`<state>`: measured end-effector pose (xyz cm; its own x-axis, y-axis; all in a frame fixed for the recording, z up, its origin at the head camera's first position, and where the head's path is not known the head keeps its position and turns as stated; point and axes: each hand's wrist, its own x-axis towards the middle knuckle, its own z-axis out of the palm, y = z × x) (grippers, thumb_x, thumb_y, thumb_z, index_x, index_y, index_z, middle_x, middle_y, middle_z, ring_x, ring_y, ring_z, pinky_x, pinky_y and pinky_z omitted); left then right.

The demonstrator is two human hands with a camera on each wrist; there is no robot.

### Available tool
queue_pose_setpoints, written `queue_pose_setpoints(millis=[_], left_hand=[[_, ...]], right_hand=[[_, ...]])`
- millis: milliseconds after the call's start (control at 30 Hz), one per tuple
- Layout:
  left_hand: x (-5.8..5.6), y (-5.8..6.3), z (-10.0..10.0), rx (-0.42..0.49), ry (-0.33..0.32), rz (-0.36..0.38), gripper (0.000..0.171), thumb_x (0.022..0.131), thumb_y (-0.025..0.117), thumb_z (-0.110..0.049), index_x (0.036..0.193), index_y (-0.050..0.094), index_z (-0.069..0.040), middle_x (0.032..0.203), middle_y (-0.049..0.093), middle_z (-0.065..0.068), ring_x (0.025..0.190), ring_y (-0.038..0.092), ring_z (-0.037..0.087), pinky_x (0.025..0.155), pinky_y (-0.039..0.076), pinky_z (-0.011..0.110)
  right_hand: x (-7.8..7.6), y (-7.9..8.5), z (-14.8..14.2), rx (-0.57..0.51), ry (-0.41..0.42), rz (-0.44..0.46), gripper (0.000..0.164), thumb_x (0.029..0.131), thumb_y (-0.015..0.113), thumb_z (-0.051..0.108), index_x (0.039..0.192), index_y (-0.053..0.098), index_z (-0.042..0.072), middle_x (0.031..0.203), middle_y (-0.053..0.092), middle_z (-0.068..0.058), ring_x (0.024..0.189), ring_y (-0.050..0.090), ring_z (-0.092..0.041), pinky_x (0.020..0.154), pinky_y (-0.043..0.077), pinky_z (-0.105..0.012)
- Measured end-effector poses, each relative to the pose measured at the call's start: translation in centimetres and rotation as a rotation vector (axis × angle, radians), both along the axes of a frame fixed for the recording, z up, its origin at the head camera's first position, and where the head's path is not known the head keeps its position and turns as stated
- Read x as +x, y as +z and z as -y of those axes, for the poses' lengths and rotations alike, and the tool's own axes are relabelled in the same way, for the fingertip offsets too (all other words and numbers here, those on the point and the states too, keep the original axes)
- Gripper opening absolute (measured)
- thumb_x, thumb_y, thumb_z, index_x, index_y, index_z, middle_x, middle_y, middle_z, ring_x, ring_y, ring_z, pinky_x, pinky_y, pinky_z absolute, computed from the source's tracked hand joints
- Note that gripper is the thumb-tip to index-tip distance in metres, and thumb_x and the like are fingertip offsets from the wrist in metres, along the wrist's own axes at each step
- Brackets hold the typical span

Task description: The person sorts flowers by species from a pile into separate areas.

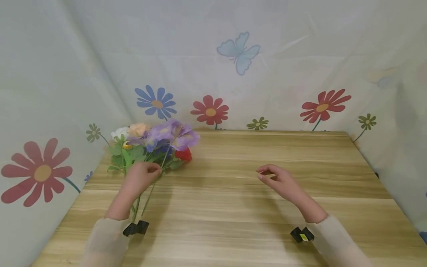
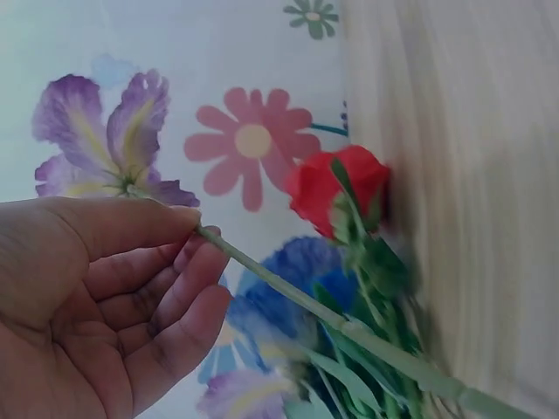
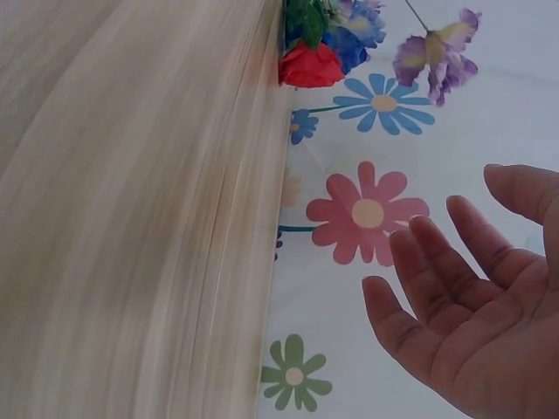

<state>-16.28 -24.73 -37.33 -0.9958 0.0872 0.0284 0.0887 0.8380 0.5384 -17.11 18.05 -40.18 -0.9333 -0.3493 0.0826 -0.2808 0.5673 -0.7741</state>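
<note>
Purple flower [image 1: 185, 138], frilled petals, slim green stem; at table's eleven o'clock, bloom toward one, stem toward seven, pinched by left hand [image 1: 141, 178]. Leafy bunch [image 1: 135, 152] crowding nine o'clock; red rose [image 1: 184, 155] at six. Right hand [image 1: 283, 183], four o'clock, fingers apart. Wood-grained table [image 1: 217, 207]; creased, flower-printed backdrop [image 1: 300, 55].

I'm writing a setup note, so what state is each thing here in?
Left hand: pinching a stem
Purple flower: petals spread, held up on that stem
Right hand: open, holding nothing
Bunch of flowers: lying on the table
Red rose: lying in the bunch
Backdrop: hanging, lightly creased
</note>
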Motion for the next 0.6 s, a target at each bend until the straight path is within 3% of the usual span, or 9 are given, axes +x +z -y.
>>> queue_pose_setpoints(millis=[133,300,600], left_hand=[[-0.4,0.6,-0.9,0.021,-0.020,-0.039,0.027,0.100,0.062,-0.015,0.113,0.075,0.004,0.109,0.077,0.023,0.091,0.072,0.030,0.080,0.059,0.047],[-0.8,1.2,-2.1,0.058,-0.024,-0.045,0.030,0.099,0.063,-0.017,0.117,0.074,0.004,0.116,0.075,0.024,0.104,0.072,0.040,0.086,0.059,0.051],[-1.9,1.1,-4.6,0.159,-0.036,-0.080,0.027,0.097,0.067,-0.017,0.112,0.076,0.003,0.110,0.077,0.023,0.101,0.072,0.039,0.085,0.059,0.048]], right_hand=[[-0.1,0.2,0.6,-0.021,0.012,0.024,0.032,0.105,0.059,0.021,0.127,0.065,-0.002,0.127,0.069,-0.022,0.116,0.066,-0.034,0.096,0.058,-0.048],[-0.3,0.4,1.3,-0.054,0.029,0.025,0.029,0.104,0.059,0.020,0.125,0.066,0.000,0.125,0.069,-0.022,0.115,0.066,-0.034,0.095,0.057,-0.045],[-0.5,0.7,3.2,-0.115,0.048,-0.006,0.026,0.103,0.061,0.015,0.122,0.066,-0.002,0.123,0.070,-0.021,0.116,0.066,-0.035,0.091,0.058,-0.035]])
